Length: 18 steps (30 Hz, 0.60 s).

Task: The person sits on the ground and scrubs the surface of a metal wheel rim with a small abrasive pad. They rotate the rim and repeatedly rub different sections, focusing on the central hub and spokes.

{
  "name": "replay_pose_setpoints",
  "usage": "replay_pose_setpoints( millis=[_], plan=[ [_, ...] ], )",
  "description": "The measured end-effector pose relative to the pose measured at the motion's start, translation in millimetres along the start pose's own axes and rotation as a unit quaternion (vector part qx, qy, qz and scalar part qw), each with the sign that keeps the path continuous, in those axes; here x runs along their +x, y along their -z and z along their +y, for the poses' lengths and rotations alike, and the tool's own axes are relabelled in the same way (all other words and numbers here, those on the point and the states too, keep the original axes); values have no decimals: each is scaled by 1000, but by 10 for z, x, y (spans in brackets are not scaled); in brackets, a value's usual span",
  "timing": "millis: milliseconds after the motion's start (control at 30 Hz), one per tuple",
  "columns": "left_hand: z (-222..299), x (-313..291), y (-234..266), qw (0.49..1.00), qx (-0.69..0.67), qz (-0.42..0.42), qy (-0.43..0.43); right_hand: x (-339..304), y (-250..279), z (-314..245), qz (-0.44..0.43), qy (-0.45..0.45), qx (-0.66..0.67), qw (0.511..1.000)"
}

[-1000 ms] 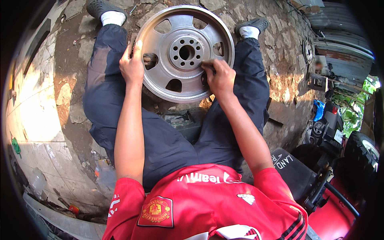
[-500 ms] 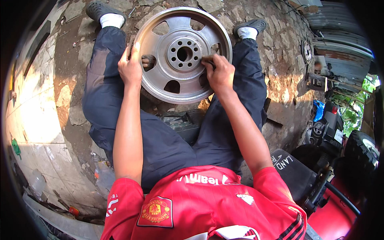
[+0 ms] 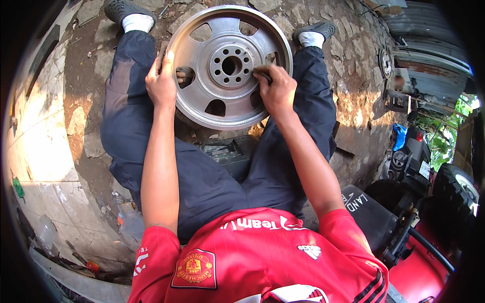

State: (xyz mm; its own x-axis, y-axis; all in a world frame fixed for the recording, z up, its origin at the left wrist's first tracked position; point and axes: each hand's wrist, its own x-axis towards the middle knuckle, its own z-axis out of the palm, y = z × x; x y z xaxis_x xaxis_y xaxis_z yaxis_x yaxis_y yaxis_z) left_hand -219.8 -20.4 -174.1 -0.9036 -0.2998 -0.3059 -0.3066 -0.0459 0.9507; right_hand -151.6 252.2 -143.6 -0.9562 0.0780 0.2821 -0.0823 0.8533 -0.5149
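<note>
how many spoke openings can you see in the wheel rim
5 show on the wheel rim: upper left, top right, left, with left hand fingers through it, bottom, right, mostly behind the right hand.

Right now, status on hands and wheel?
Left hand grips the wheel rim through a spoke opening. Right hand presses something small against its face. Nothing obstructing.

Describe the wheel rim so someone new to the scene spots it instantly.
Follow the person's dark trouser legs out toward the shoes: between them, propped over the stone ground, sits the round silver alloy rim. The left hand grips its edge, the right hand presses near the hub. Nothing else nearby is large, round and metal-grey with spoke holes.
</note>
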Motion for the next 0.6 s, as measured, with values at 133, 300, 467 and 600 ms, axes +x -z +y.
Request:
replay_pose_setpoints(
  millis=[133, 300, 467, 600],
  plan=[
    [48, -26, -40, 1000, -15, 5, -2, -53, 34, -27, -16, 8, 41, 999],
    [26, -27, -14, 1000, 1, -1, -5, -14, -8, -17, 11, -33, 21, 999],
    [52, -36, -28, 1000, -7, 8, 0, -176, 23, -78, -21, 7, 18, 1000],
    [59, -5, -38, 1000, -8, -2, 0, -24, -31, 48, 13, -26, 35, 999]
  ],
)
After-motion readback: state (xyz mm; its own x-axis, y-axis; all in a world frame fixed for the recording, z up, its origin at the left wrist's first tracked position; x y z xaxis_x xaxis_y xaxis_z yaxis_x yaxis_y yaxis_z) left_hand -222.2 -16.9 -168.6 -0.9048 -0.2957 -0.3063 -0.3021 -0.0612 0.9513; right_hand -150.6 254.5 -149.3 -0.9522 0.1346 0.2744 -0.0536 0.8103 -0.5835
